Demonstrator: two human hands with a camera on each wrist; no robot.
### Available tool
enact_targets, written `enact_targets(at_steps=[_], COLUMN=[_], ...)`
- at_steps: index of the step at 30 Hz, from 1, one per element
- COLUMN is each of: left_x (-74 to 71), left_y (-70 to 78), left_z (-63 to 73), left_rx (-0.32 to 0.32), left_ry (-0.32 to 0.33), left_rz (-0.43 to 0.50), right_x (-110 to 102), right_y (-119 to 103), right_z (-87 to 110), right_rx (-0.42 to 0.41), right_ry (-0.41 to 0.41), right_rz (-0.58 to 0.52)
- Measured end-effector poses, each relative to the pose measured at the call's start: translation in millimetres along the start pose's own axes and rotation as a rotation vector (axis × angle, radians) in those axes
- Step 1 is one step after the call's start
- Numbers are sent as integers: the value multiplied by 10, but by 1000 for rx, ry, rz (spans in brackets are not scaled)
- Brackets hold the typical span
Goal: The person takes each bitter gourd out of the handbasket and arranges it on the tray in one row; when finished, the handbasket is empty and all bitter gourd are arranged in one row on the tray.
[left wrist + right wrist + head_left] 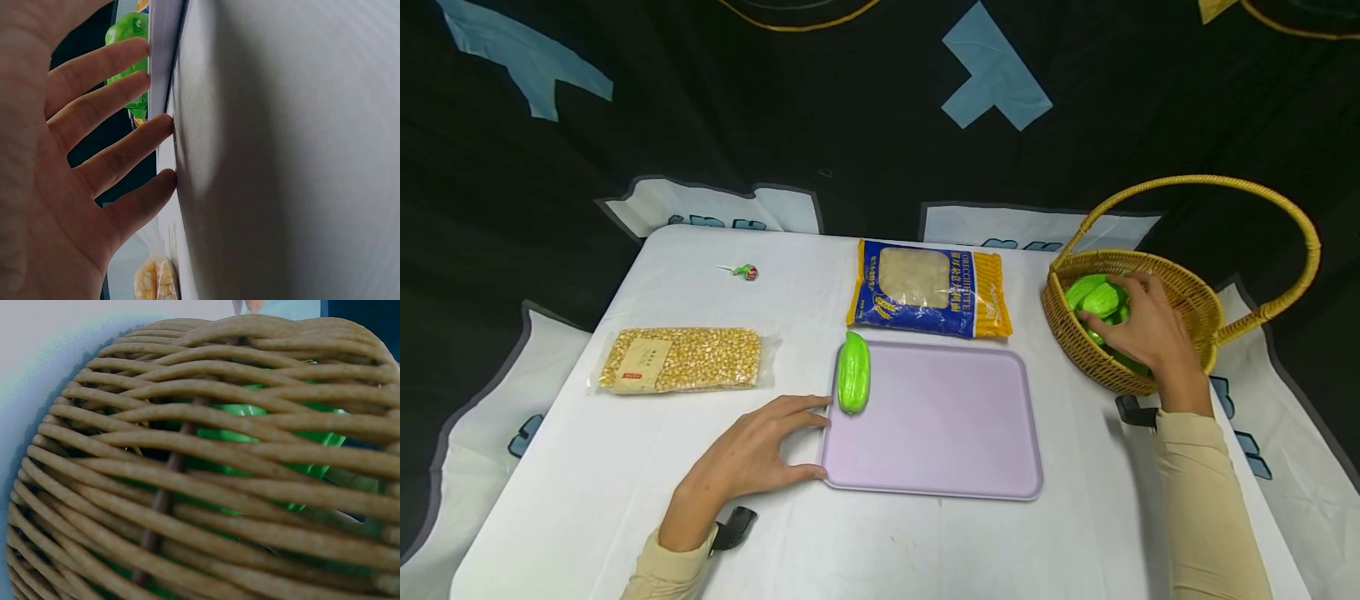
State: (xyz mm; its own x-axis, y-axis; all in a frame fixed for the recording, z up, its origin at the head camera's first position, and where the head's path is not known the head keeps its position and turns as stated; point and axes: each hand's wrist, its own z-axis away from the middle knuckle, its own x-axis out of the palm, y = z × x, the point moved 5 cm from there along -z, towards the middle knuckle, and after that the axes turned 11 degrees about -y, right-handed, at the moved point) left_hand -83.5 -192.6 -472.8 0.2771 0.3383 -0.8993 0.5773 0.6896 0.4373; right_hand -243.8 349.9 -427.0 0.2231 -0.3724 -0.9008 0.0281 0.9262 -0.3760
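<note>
A bright green, ridged, elongated fruit lies along the left side of the lilac tray. My left hand is beside that side, fingers spread, fingertips and thumb touching the tray's left edge. In the left wrist view, the fingers reach to the tray's rim, with the green fruit behind them. My right hand reaches into the wicker basket, thumb and fingers around one of several green fruits. The basket's weave covers most of that hand in the right wrist view, with green showing through the gaps.
Behind the tray lies a blue and yellow pasta bag. A clear pack of yellow kernels is at the left, with a small wrapped lollipop farther back. The basket's tall handle arches over its opening, near the table's right edge.
</note>
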Motion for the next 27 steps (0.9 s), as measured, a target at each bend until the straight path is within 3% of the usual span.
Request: enact_targets(at_steps=[15,27], left_x=[0,-11], left_y=[-5,5], left_z=[3,-1], left_rx=[3,-7], left_ry=[2,-8], left_rz=[0,-2], right_x=[-72,-161], right_y=[-41,-214], right_z=[86,276], right_rx=[-12,-70], right_ry=[29,111], right_rz=[-8,-25])
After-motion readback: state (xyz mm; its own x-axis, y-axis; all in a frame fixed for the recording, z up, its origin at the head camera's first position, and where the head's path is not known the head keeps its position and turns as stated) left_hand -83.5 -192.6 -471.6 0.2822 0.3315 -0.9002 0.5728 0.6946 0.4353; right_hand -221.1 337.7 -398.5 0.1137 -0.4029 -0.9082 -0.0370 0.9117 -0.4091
